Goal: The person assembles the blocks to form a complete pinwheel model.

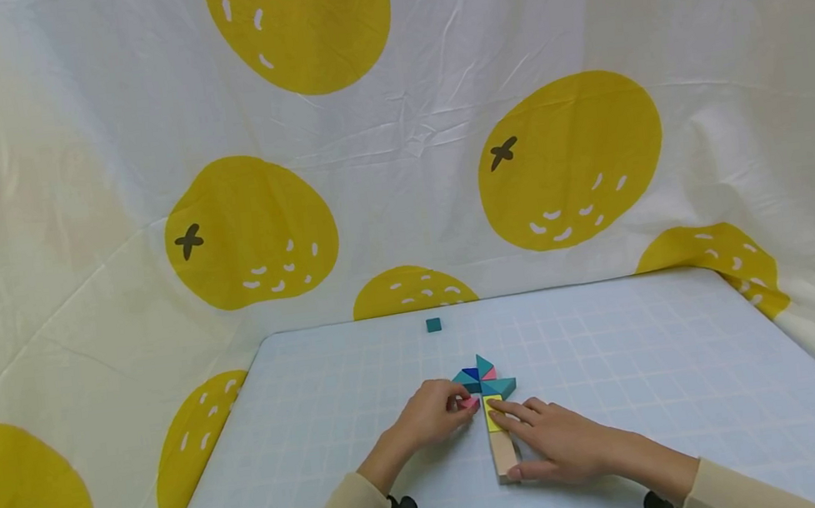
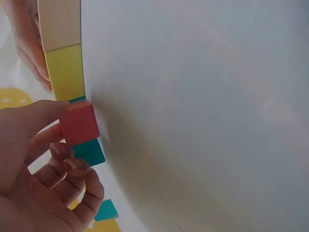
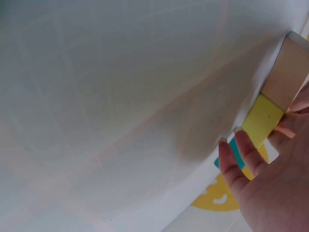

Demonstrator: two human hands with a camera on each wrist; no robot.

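My left hand (image 1: 433, 412) pinches a pink block (image 1: 468, 403) between thumb and fingers, just left of the yellow block. In the left wrist view the pink block (image 2: 79, 124) stands beside a teal block (image 2: 91, 152). My right hand (image 1: 560, 438) lies along the right side of a yellow block (image 1: 495, 417) and a plain wooden block (image 1: 504, 454), fingertips on the yellow one and thumb at the wooden one's near end. Beyond them, teal triangular blocks (image 1: 499, 388), a dark blue piece (image 1: 471, 373) and another pink piece (image 1: 490, 374) form a pinwheel shape.
A lone teal block (image 1: 434, 325) sits near the table's far edge. The table (image 1: 614, 348) has a pale blue grid cover. Behind it hangs a white cloth (image 1: 417, 203) with yellow fruit prints.
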